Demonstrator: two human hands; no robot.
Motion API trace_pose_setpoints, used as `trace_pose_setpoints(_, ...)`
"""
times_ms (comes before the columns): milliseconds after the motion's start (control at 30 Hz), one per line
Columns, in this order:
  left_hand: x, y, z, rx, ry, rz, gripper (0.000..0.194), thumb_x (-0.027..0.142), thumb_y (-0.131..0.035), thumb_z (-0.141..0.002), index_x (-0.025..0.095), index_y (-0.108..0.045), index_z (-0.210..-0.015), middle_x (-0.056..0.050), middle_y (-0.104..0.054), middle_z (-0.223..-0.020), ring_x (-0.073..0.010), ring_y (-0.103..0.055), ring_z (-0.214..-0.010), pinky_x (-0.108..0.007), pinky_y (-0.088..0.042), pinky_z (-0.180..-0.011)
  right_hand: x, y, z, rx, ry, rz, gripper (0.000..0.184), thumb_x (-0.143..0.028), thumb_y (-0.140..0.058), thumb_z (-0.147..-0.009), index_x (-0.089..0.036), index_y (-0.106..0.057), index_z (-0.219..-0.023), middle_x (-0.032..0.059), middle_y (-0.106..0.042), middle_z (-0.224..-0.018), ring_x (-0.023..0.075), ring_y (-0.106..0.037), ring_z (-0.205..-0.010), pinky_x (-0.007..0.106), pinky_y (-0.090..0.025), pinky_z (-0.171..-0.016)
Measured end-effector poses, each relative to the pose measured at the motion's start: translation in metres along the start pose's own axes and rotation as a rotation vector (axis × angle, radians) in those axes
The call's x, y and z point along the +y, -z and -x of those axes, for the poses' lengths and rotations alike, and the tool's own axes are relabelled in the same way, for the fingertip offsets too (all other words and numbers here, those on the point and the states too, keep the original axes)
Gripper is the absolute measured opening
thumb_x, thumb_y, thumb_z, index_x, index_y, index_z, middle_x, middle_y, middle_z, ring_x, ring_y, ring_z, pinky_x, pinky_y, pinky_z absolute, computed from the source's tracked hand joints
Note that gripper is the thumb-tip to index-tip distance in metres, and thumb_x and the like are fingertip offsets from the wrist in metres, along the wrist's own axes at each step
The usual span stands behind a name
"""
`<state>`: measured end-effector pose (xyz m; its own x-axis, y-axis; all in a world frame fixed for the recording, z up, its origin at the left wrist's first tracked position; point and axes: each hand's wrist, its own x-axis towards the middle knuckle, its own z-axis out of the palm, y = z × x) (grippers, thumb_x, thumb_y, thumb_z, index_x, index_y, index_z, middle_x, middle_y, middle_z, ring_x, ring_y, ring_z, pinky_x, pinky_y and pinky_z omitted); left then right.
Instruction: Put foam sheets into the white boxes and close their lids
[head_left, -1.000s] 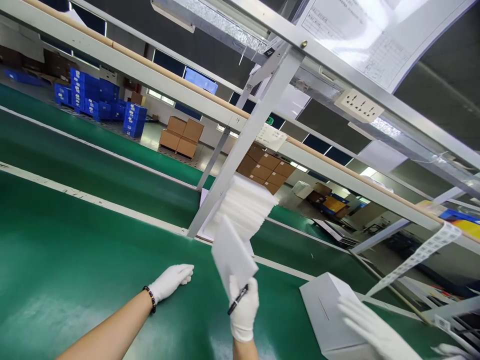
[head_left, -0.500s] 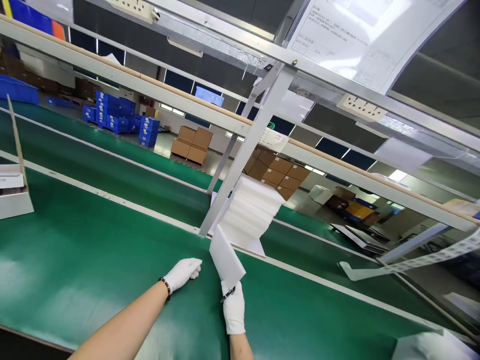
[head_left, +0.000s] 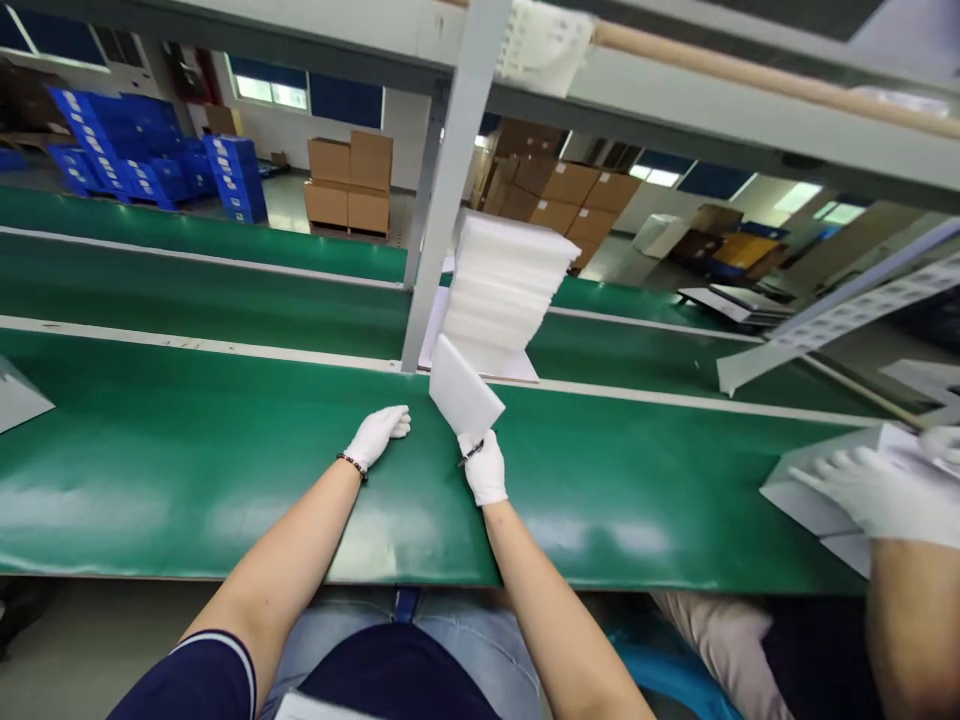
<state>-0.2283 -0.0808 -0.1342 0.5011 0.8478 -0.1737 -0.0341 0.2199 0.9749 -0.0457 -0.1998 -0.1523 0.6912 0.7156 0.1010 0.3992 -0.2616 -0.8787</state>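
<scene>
In a white glove, my right hand [head_left: 486, 470] grips a white foam sheet [head_left: 465, 390] by its lower end, and a dark pen [head_left: 471, 454] is also tucked in its fingers. The sheet stands tilted up over the green belt [head_left: 262, 450]. My left hand [head_left: 379, 435], also gloved, rests on the belt to the left of the sheet with its fingers curled together; I see nothing in them. Behind the sheet, a tall stack of white foam sheets [head_left: 506, 290] stands on a white board beside a metal post [head_left: 450, 200].
At the right, a co-worker's gloved hands [head_left: 877, 490] are over a white box [head_left: 802, 475]. Another white box [head_left: 19, 395] sits at the left edge. A metal rail [head_left: 712, 80] crosses above the belt. Blue crates [head_left: 124, 150] and cardboard boxes [head_left: 349, 185] stand beyond.
The view has tilted down and levelled, bringing my lap and the co-worker's hands into sight. My right hand still holds the foam sheet and pen; my left hand stays curled.
</scene>
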Motion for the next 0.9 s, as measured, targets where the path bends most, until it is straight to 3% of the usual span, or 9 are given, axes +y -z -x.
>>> trace_pose_setpoints(567,0.001,0.02,0.023,0.127,0.054,0.033,0.037,0.04,-0.066,-0.088,0.009,-0.066,-0.109,-0.016,-0.072,-0.11,-0.0222,-0.072,-0.095,-0.04,-0.054,-0.099,-0.001,0.0,-0.002,-0.005,0.016,0.016,0.024,-0.046,-0.055,-0.076,-0.025,-0.044,-0.08,0.002,-0.064,-0.076,0.0229,-0.061,-0.075,0.033,-0.047,-0.071)
trace_pose_setpoints(900,-0.008,0.026,0.026,0.152,0.005,0.025,0.041,0.041,-0.067,-0.087,0.008,-0.066,-0.112,-0.016,-0.072,-0.11,-0.0215,-0.072,-0.093,-0.041,-0.054,-0.099,0.002,0.0,-0.003,-0.001,0.024,0.004,0.025,-0.046,-0.057,-0.074,-0.025,-0.044,-0.079,0.0,-0.061,-0.072,0.0217,-0.059,-0.072,0.033,-0.046,-0.071)
